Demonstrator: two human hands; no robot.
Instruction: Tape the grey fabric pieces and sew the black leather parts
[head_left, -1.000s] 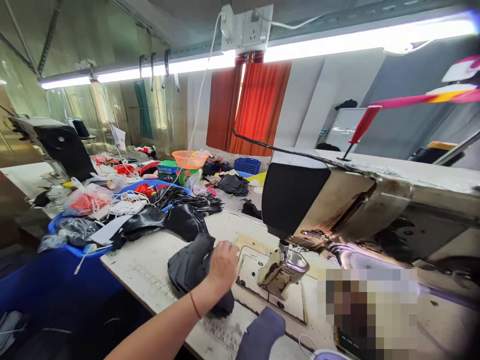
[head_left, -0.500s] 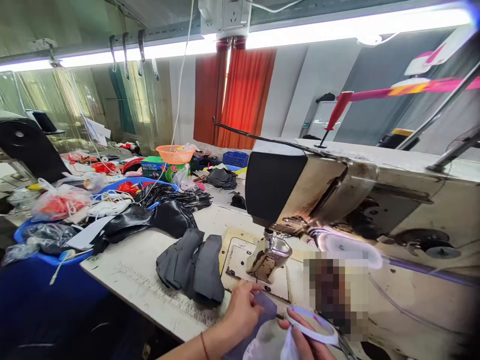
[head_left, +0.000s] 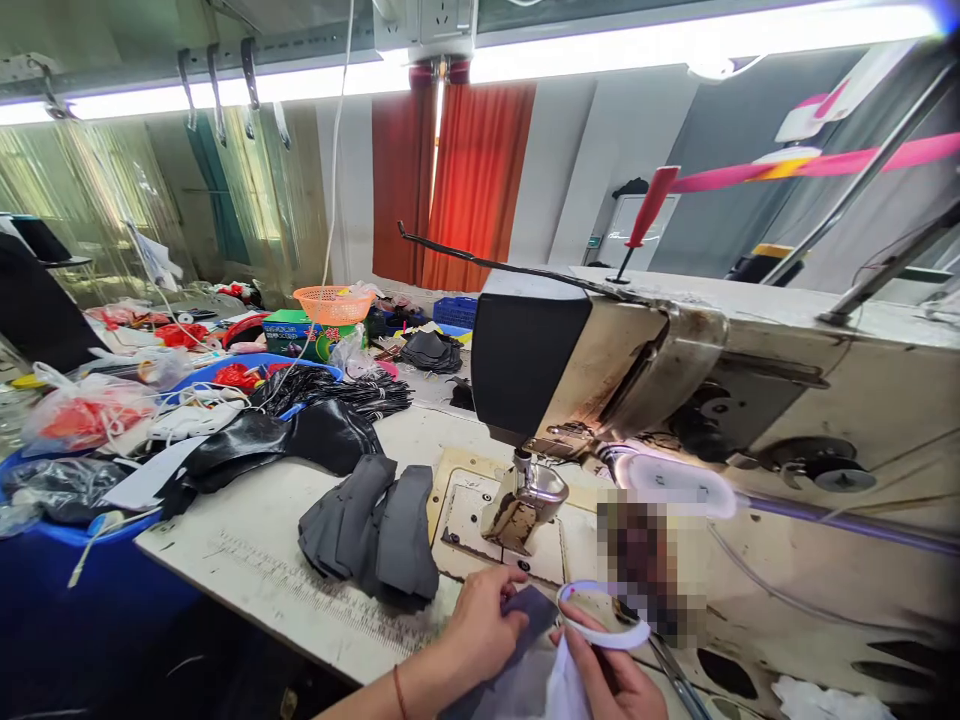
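My left hand (head_left: pixel 484 618) is at the table's front edge, just before the sewing machine's post. Its fingers are closed on the edge of a dark grey-purple fabric piece (head_left: pixel 534 606), which hangs down toward me. Beside it on the right, my right hand (head_left: pixel 611 675) grips a narrow white ring (head_left: pixel 634 636) that looks like a tape roll. Some pale white material (head_left: pixel 564 685) drapes below those fingers. Left of the machine's metal post (head_left: pixel 525 505) lies a stack of dark grey cut pieces (head_left: pixel 375 535).
The sewing machine head (head_left: pixel 536 350) overhangs the post. A lit lamp (head_left: pixel 675 482) glows under its arm. Metal scissors or tweezers (head_left: pixel 681 682) lie right of my hands. Shiny black pieces (head_left: pixel 330 435) and a full blue tub (head_left: pixel 127 525) crowd the left side. A blurred patch hides part of the right.
The whole view has shifted, so the machine and table appear farther left. Both hands stay close together with the same fabric and white ring; the ring sits slightly lower against the machine.
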